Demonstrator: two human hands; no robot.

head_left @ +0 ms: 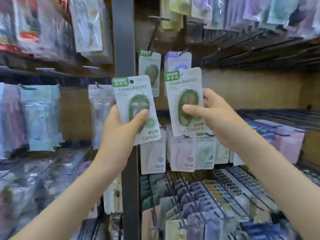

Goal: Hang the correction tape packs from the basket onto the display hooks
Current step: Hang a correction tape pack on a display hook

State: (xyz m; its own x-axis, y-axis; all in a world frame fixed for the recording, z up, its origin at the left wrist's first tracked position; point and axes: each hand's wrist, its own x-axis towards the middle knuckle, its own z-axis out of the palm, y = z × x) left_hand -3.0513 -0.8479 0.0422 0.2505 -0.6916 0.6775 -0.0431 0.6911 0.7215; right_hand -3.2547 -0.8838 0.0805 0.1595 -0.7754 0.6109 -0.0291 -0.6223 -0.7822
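Observation:
My left hand (119,129) grips a green correction tape pack (134,94) by its lower part, thumb across the blister. My right hand (214,118) pinches a second green correction tape pack (183,80), held upright just right of the first. Behind them, a green pack (150,66) and a purple pack (178,61) hang from display hooks (152,42) on the brown back panel. The pack in my right hand sits in front of the purple one, its hang hole below the hook. The basket is out of view.
A dark upright post (123,49) divides the shelving, just left of the hooks. Bare hooks (242,45) stretch to the right. More white tape packs (181,153) hang below, with rows of packets (216,196) under them. Bagged stationery (39,116) fills the left bay.

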